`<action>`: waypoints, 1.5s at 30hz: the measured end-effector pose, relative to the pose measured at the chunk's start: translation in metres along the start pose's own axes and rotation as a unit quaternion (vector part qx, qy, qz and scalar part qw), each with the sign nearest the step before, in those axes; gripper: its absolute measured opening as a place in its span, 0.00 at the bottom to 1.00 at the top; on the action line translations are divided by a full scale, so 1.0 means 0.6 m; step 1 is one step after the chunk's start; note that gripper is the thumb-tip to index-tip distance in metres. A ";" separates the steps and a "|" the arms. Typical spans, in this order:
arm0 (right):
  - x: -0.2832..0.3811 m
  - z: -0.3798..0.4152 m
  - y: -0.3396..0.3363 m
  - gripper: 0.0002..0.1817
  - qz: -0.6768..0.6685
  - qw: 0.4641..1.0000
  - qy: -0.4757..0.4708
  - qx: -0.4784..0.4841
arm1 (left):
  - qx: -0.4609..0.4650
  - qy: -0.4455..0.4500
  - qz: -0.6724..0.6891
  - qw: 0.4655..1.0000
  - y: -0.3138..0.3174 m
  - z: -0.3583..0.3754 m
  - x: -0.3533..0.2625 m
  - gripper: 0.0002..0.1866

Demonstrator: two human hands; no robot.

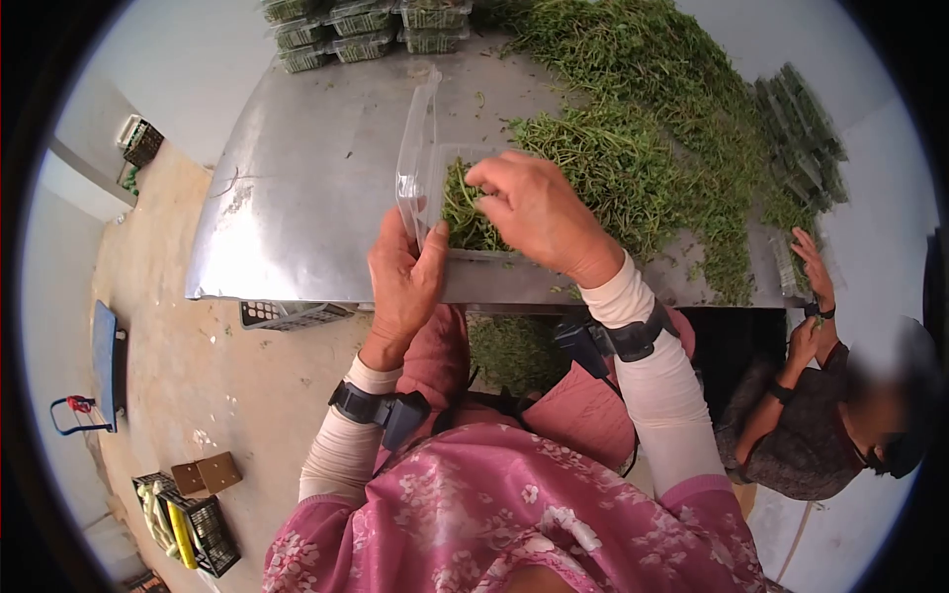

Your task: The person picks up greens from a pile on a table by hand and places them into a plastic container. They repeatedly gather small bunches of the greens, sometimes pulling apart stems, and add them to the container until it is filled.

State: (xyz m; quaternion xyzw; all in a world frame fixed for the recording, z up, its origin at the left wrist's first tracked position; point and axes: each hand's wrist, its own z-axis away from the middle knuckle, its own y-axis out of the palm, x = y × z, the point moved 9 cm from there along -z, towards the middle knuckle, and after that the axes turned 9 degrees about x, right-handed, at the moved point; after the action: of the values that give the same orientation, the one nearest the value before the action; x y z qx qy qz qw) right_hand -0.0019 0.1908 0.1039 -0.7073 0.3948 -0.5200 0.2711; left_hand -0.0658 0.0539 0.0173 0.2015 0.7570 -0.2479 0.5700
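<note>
A clear plastic box (478, 255) with its lid (416, 163) raised on the left lies near the front edge of the metal table. Green stems and leaves (461, 212) partly fill it. My left hand (407, 272) grips the box at its front left corner, thumb on the rim. Over the box, my right hand (539, 210) has thumb and forefinger curled together at the greens; what they pinch is too small to make out. A large heap of loose greens (613, 168) spreads just beyond and right of the box.
Filled clear boxes (363, 30) are stacked at the table's back left, more (801, 138) at the right. A co-worker (816, 425) works at the right end of the metal table (297, 178). Crates (210, 534) and a blue trolley (105, 366) stand left on the floor.
</note>
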 end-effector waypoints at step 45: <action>-0.232 0.107 -0.101 0.06 0.163 0.957 0.235 0.041 | 0.014 -0.004 0.026 1.000 0.009 0.004 -0.008 0.18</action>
State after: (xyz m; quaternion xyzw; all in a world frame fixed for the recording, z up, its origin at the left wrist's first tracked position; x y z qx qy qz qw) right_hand 0.0553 0.3388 0.0592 -0.4793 0.5355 -0.6363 0.2806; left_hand -0.0598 0.0565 0.0205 0.2278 0.7457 -0.2442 0.5765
